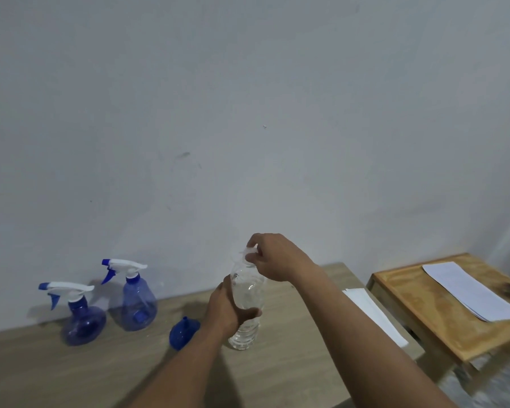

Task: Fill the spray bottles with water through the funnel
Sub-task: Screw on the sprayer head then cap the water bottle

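- Left hand (227, 310) grips the clear water bottle (246, 310) standing on the table (71, 375).
- Right hand (273, 257) pinches its cap (248, 253).
- Blue funnel (183, 334) lies beside two spray bottles (137, 301).

The left hand (228, 309) grips a clear water bottle (246, 307) upright on the tabletop (71, 375); the right hand (273, 257) pinches its cap (248, 251). Two blue spray bottles (137, 301) and a funnel (183, 332) stand left.

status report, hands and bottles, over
Left hand grips water bottle. Right hand pinches its cap. Spray bottles closed, funnel on table. Nothing in the way.
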